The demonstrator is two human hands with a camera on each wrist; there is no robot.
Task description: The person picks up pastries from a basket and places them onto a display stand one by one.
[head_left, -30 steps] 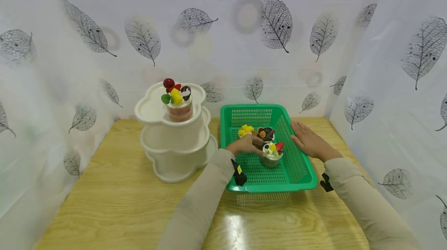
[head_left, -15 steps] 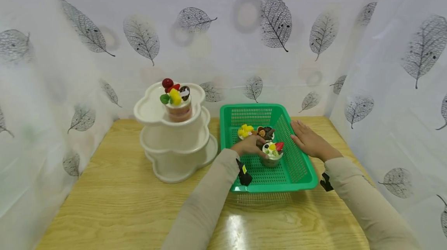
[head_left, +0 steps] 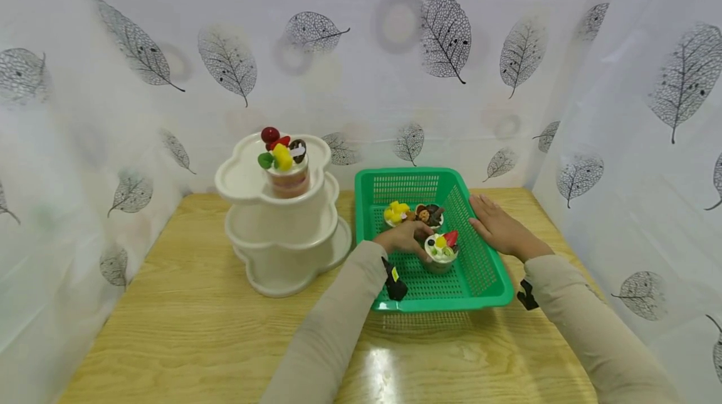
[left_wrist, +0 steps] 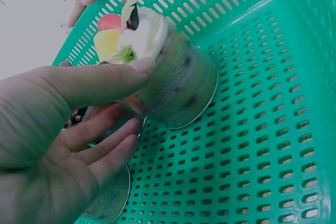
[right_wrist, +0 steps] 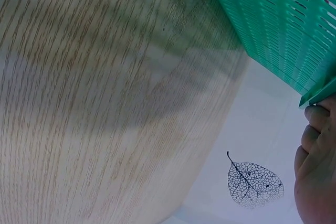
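Observation:
In the head view, a dessert cup (head_left: 440,252) with white cream, a strawberry slice and yellow fruit stands inside the green basket (head_left: 434,302). My left hand (head_left: 403,238) holds it from the left; the left wrist view puts the thumb (left_wrist: 113,80) on its near side below the cream, with the fingers curled toward it. Behind that hand sit a yellow-fruit dessert cup (head_left: 397,211) and a chocolate-topped dessert cup (head_left: 431,215), both partly hidden. My right hand (head_left: 501,227) rests on the basket's right rim, fingers extended.
Left of the basket stands a white tiered stand (head_left: 282,235) with scalloped trays. A cherry-topped dessert cup (head_left: 289,180) is on its top tier. The wooden table (head_left: 225,341) is bordered by a leaf-print curtain (head_left: 361,78).
My left hand has shifted slightly to the right, its thumb and fingers closing in at the strawberry-topped dessert cup, which has shifted very little. My right hand stays on the rim.

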